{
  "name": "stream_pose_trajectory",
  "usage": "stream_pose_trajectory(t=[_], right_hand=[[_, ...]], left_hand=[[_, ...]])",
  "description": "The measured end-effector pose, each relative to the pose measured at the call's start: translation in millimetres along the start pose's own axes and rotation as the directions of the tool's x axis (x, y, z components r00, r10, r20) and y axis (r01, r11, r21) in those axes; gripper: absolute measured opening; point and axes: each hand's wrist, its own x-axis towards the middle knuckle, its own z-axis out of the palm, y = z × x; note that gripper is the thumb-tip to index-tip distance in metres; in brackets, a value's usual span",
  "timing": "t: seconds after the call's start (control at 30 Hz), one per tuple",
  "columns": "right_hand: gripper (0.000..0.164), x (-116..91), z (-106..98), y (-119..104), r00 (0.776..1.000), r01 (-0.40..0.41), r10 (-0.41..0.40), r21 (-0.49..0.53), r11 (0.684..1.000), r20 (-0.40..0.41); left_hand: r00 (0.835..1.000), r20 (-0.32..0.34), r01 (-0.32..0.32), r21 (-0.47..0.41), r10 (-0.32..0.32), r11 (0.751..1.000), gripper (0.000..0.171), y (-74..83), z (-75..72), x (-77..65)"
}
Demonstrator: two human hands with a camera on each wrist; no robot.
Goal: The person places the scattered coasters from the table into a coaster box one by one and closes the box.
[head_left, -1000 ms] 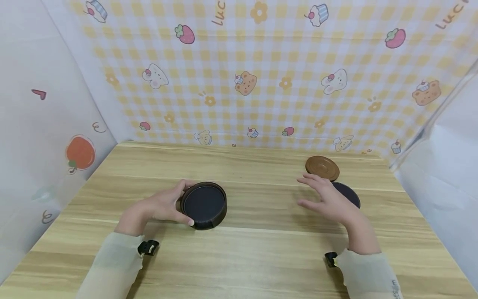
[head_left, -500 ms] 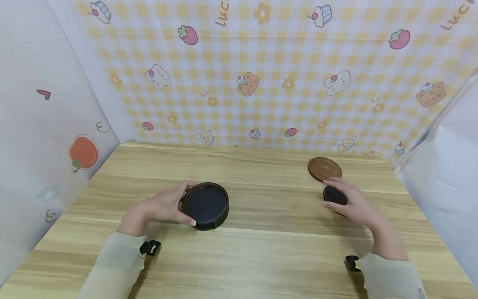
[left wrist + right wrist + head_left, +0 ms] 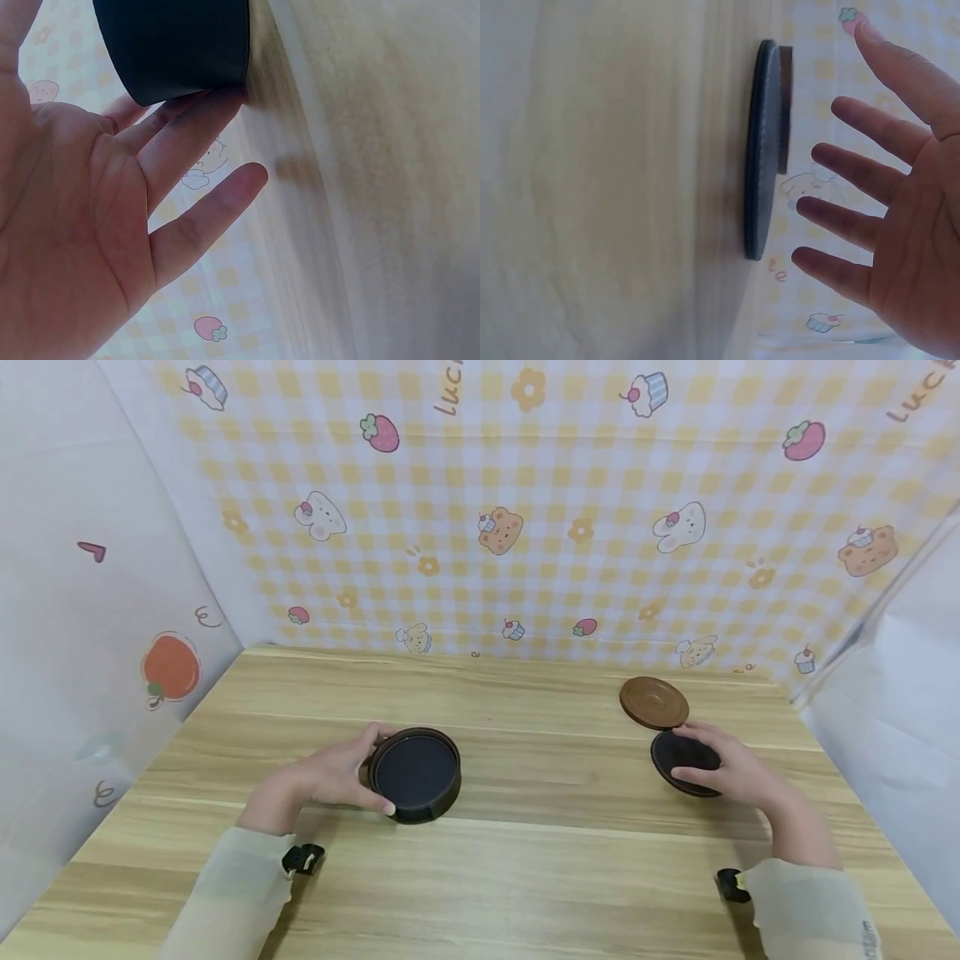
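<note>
In the head view my left hand (image 3: 330, 774) holds a round black coaster holder (image 3: 442, 804) by its side, thumb in front and fingers behind. A dark coaster (image 3: 416, 772) lies inside it. The left wrist view shows fingertips against the holder's smooth wall (image 3: 180, 49). On the right, my right hand (image 3: 738, 772) hovers over a black round coaster (image 3: 678, 756), covering part of its right side. The right wrist view shows this coaster (image 3: 761, 161) edge-on with a stitched rim, its edge looking layered. The right fingers are spread and apart from it.
A brown round disc (image 3: 654, 702) with ring grooves lies just behind the black coaster on the wooden table (image 3: 480, 885). A yellow checked cloth (image 3: 450, 477) hangs behind the table. White sheets (image 3: 67, 610) stand along both sides.
My right hand has moved right and back from the black coaster's left side, baring more of the coaster, which half a second ago looked tilted. The left hand and holder stay put.
</note>
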Motion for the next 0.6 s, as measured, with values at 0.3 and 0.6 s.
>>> stream_pose_trajectory(t=[0.3, 0.6], right_hand=[[0.07, 3, -2, 13, 0.996, -0.068, 0.068, 0.003, 0.998, 0.065], [0.071, 7, 0, 17, 0.991, -0.067, 0.067, 0.0, 0.998, 0.12]], left_hand=[[1.0, 0.0, 0.002, -0.001, -0.002, 1.0, 0.103, 0.6, 0.1, 0.2], [1.0, 0.002, 0.006, -0.01, -0.006, 1.0, 0.103, 3.1, -0.2, -0.5]])
